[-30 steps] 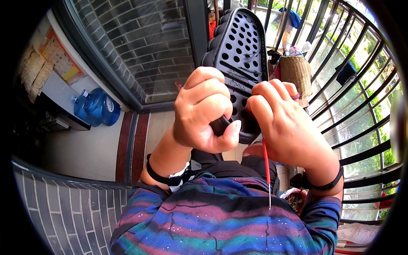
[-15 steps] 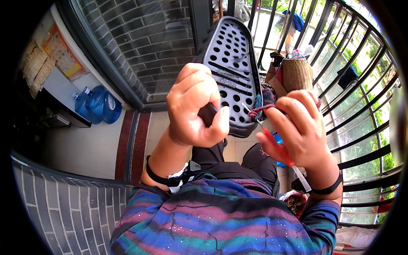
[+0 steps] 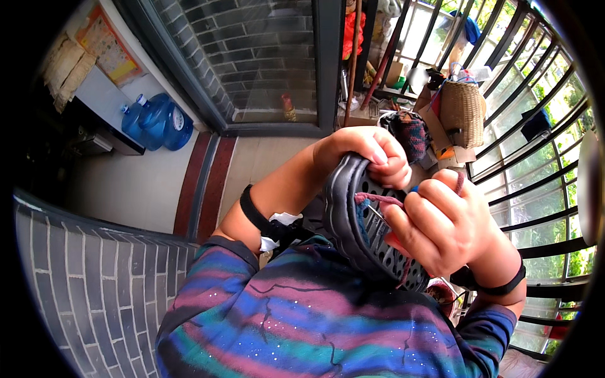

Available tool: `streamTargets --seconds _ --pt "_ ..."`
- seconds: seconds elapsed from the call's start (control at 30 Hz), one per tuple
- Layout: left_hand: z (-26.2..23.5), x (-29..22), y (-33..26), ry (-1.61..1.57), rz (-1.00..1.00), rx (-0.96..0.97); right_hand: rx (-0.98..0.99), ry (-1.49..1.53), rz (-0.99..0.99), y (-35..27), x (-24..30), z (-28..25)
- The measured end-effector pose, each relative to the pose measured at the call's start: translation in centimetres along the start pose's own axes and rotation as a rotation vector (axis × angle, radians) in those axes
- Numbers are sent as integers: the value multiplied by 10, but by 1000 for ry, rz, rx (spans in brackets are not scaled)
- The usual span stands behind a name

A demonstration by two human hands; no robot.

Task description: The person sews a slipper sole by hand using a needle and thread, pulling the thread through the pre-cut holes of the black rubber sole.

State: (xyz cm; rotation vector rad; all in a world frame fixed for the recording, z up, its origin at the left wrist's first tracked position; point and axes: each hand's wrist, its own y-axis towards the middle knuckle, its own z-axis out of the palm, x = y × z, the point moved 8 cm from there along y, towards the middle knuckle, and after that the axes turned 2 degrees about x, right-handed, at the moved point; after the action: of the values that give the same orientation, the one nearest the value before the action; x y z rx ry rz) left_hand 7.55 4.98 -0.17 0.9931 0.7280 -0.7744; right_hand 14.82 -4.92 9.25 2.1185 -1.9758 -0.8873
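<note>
A black slipper sole [image 3: 343, 214] with round holes and a raised rim is tilted in front of my chest. My left hand [image 3: 381, 151] is closed over its far end, fingers curled round the rim. Teal knitting [image 3: 362, 220] shows along the inner edge. Mauve yarn [image 3: 377, 198] runs from that edge to my right hand [image 3: 444, 223], which is closed on a hooked needle at the sole's right side. The needle's thin metal shaft [image 3: 378, 217] crosses the holes; its red handle is mostly hidden by my fingers. A strand of yarn also hangs below my hand.
Beyond my hands, a dark patterned knitted piece [image 3: 413, 135] lies near a cardboard box [image 3: 435, 113] and a wicker basket [image 3: 462, 116]. Black railings [image 3: 542, 255] curve along the right. A glass door frame [image 3: 271, 129] and blue water bottles [image 3: 165, 123] stand to the left.
The sole has come down toward my chest and turned, its far end now under my left hand. My left hand has moved right and farther off; the right hand has moved slightly lower.
</note>
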Motion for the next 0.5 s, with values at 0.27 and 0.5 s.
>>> streamTargets --seconds 0.27,0.5 --pt "23 1 -1 89 85 113 -119 476 -8 -20 7 9" --pt "27 10 -8 164 66 23 -179 984 92 -28 -5 31"
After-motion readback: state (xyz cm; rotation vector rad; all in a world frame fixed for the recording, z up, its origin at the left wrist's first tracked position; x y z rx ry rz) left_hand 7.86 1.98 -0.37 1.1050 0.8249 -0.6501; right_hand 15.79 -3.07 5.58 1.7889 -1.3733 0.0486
